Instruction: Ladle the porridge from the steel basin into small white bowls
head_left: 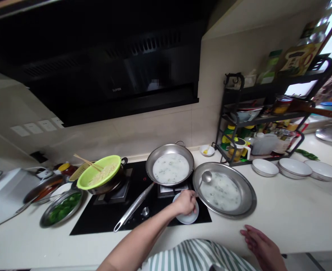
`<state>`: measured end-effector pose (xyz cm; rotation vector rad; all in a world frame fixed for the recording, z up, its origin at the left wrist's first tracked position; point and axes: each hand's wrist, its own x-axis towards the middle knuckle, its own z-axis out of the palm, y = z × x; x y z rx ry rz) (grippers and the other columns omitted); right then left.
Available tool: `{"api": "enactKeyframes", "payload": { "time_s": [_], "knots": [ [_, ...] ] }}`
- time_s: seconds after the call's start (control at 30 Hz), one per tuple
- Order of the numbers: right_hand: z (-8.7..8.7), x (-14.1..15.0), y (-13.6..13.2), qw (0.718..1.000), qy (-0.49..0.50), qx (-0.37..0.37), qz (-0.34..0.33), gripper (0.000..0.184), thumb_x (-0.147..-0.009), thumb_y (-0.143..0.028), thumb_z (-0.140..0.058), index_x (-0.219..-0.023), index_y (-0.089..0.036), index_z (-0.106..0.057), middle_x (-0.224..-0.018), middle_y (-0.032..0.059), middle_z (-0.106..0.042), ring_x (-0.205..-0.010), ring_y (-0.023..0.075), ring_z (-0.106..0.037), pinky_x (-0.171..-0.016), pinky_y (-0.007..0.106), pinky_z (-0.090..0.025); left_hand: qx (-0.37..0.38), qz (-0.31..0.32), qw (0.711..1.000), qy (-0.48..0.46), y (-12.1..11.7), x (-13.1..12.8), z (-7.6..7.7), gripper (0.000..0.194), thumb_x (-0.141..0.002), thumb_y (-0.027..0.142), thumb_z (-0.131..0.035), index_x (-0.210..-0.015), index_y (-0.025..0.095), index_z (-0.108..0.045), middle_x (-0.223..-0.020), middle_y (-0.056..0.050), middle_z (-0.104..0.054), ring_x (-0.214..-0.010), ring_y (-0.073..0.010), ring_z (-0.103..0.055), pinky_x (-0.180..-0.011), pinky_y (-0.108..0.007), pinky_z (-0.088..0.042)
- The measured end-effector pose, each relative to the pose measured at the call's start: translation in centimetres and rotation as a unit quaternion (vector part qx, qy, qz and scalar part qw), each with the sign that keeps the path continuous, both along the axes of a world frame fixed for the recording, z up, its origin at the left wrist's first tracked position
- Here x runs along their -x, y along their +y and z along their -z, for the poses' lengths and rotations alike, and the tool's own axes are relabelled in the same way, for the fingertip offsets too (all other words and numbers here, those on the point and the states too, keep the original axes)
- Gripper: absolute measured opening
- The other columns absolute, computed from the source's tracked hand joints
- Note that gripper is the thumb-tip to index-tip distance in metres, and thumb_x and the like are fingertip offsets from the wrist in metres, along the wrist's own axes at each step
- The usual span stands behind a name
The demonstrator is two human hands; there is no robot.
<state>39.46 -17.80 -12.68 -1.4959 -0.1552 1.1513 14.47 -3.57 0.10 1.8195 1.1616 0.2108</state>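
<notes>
My left hand (186, 202) is closed around the handle of a metal spoon (207, 177). The spoon's bowl is over the near-left side of a wide steel basin (249, 201) of milky white liquid with dark green bits. Directly below that hand, a small white dish (188, 219) sits on the stove's edge; the hand covers part of it. My right hand (260, 241) hovers by the counter's front edge, below the basin, its fingers loosely bent and nothing in them. Behind, a steel frying pan (170, 150) with similar white liquid stands on the right burner.
On the left burner's pot rests a green colander (83, 182) with noodles and chopsticks. A metal dish of green vegetables (64, 207) lies farther left. White bowls (264, 167) line the right counter before a black spice rack (239, 113). The frying pan's handle (132, 209) points toward me.
</notes>
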Motion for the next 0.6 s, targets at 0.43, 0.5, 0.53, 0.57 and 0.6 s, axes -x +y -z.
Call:
{"api": "enactKeyframes", "payload": {
  "time_s": [0.43, 0.5, 0.53, 0.57, 0.6],
  "knots": [
    [-1.7, 0.9, 0.8, 1.0, 0.009, 0.008, 0.01, 0.033, -0.045, -0.03, -0.077, -0.075, -0.019, -0.068, -0.065, 0.0072, -0.073, -0.051, 0.0158, -0.059, -0.046, 0.025, -0.048, 0.102, -0.247, 0.957, -0.114, 4.1, 9.3, -3.8, 0.014, -0.088, 0.019, -0.047, -0.092, 0.008, -0.056, -0.046, 0.001, -0.058, -0.027, -0.0037, -0.034, -0.03, -0.014, -0.021],
    [-1.8, 1.1, 1.0, 1.0, 0.009, 0.006, 0.005, 0.034, -0.045, -0.029, -0.077, -0.076, -0.018, -0.068, -0.065, 0.0073, -0.073, -0.051, 0.0156, -0.059, -0.046, 0.025, -0.048, 0.091, -0.247, 0.963, -0.064, 4.5, 9.8, -3.5, 0.013, -0.089, 0.019, -0.048, -0.08, 0.01, -0.055, -0.045, 0.001, -0.057, -0.027, -0.0035, -0.034, -0.03, -0.014, -0.022],
    [-1.8, 1.1, 1.1, 1.0, 0.012, 0.007, 0.005, 0.034, -0.045, -0.029, -0.077, -0.076, -0.018, -0.067, -0.065, 0.0071, -0.073, -0.051, 0.0152, -0.059, -0.046, 0.025, -0.048, 0.091, -0.244, 0.964, -0.048, 4.7, 9.8, -3.4, 0.015, -0.089, 0.018, -0.049, -0.076, 0.011, -0.054, -0.044, 0.001, -0.056, -0.027, -0.0035, -0.034, -0.03, -0.014, -0.022],
    [-1.8, 1.2, 1.1, 1.0, 0.017, 0.008, 0.005, 0.034, -0.045, -0.028, -0.077, -0.076, -0.018, -0.067, -0.065, 0.0069, -0.073, -0.051, 0.0148, -0.059, -0.046, 0.024, -0.048, 0.091, -0.242, 0.965, -0.036, 4.8, 9.8, -3.3, 0.016, -0.088, 0.017, -0.049, -0.074, 0.011, -0.053, -0.044, 0.001, -0.056, -0.027, -0.0036, -0.034, -0.03, -0.014, -0.023],
    [-1.9, 1.2, 1.1, 1.0, 0.021, 0.01, 0.008, 0.034, -0.044, -0.027, -0.078, -0.076, -0.018, -0.067, -0.065, 0.0066, -0.072, -0.051, 0.0144, -0.058, -0.046, 0.024, -0.048, 0.092, -0.242, 0.966, -0.029, 5.0, 9.8, -3.2, 0.016, -0.088, 0.016, -0.048, -0.073, 0.012, -0.053, -0.044, 0.001, -0.056, -0.027, -0.0038, -0.035, -0.03, -0.014, -0.023]
  ]
}}
